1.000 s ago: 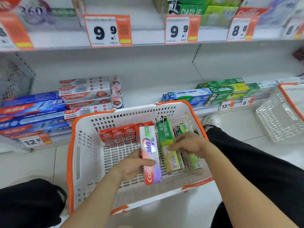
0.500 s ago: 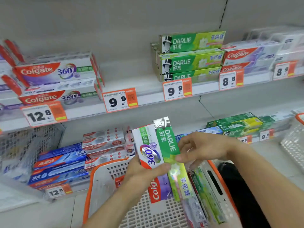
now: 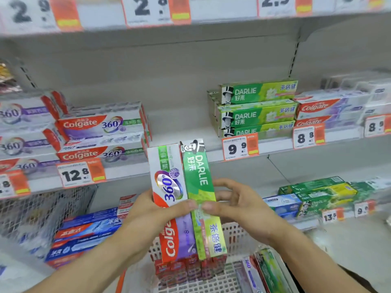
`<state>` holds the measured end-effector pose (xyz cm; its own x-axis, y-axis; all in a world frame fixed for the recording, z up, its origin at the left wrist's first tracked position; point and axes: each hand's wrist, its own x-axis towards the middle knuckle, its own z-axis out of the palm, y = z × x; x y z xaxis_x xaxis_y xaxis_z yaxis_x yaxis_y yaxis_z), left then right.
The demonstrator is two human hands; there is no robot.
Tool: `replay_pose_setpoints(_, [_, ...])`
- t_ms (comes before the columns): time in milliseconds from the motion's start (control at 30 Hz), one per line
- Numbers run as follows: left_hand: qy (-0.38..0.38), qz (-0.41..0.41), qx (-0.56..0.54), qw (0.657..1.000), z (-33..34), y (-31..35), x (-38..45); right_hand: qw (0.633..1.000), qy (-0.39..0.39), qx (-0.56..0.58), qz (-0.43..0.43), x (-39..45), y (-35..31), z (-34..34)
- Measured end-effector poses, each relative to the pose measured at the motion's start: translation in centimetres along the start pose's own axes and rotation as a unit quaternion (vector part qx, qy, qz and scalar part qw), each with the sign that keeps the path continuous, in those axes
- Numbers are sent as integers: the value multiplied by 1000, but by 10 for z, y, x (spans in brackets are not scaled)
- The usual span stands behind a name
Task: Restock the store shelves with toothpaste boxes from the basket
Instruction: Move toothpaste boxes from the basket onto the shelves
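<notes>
My left hand (image 3: 154, 210) grips a white and purple Colgate 360 box (image 3: 169, 187), held upright in front of the shelves. Right beside it stands a green Darlie box (image 3: 198, 182), which my right hand (image 3: 234, 206) pinches between thumb and fingers. Both thumbs meet across the two boxes. Below them is the white basket (image 3: 237, 235) with an orange rim, holding small red boxes (image 3: 186, 269) and more toothpaste boxes (image 3: 264, 271) at its right side. Stacks of Colgate 360 boxes (image 3: 99, 125) and Darlie boxes (image 3: 258, 106) sit on the middle shelf.
Price tags 12.8 (image 3: 76, 174) and 9.9 (image 3: 239, 148) hang on the middle shelf edge, with a bare gap of shelf between the two stacks. Blue boxes (image 3: 84, 235) lie on the lower shelf left, green ones (image 3: 321, 191) right. A wire basket (image 3: 42, 214) hangs at left.
Both hands have lifted the Colgate and Darlie boxes out of the basket and raised them up in front of the middle shelf. The view has tilted upward.
</notes>
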<state>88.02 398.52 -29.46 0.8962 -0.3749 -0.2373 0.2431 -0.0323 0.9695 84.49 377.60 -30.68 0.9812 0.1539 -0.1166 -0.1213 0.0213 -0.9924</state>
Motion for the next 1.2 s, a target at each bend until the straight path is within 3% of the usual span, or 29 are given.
replay_pose_setpoints(133, [45, 9, -42, 998, 6, 8, 15, 996, 70, -26, -54, 5, -14, 0])
replay_pose_setpoints(233, [81, 25, -36, 996, 12, 11, 31, 970, 131, -138, -151, 7, -41, -20])
replay_pose_setpoints(367, [82, 30, -19, 996, 20, 13, 45, 864, 174, -398, -254, 14, -95, -66])
replay_pose_setpoints(467, [70, 33, -1, 997, 25, 12, 46, 773, 211, -565, -197, 27, -143, -99])
replay_pose_setpoints(600, [73, 31, 28, 996, 25, 11, 44, 676, 172, -708, -116, 57, -181, -130])
replay_pose_setpoints(733, [76, 29, 39, 996, 20, 8, 48, 665, 147, -729, -73, 79, -191, -151])
replay_pose_setpoints(867, [65, 26, 43, 997, 22, 6, 49, 677, 132, -723, -42, 92, -182, -151])
replay_pose_setpoints(1200, [22, 40, 44, 998, 23, 8, 46, 670, 147, -724, -69, 103, -175, -151])
